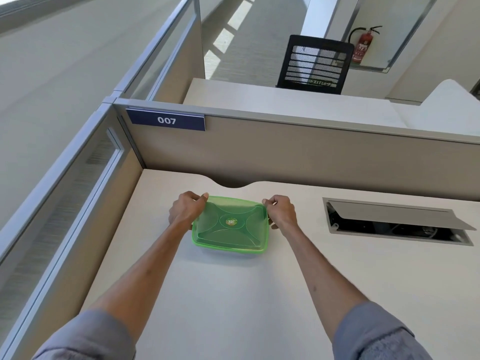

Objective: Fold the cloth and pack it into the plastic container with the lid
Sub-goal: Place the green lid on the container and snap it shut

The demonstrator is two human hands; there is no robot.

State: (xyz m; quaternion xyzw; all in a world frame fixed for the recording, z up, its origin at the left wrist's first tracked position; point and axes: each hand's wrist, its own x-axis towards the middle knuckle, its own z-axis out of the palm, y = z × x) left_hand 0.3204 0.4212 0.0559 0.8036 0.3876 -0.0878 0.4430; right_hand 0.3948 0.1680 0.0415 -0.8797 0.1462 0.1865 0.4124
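Observation:
A rectangular plastic container with a translucent green lid sits on the pale desk, lid on top. A round sticker marks the lid's middle. My left hand grips the far left corner of the lid, thumb on top. My right hand grips the far right corner the same way. No cloth shows anywhere on the desk; through the tinted lid I cannot tell what is inside.
Beige cubicle partitions wall the desk at the back and left, with a "007" sign. An open cable hatch is set in the desk to the right. A black mesh chair stands beyond.

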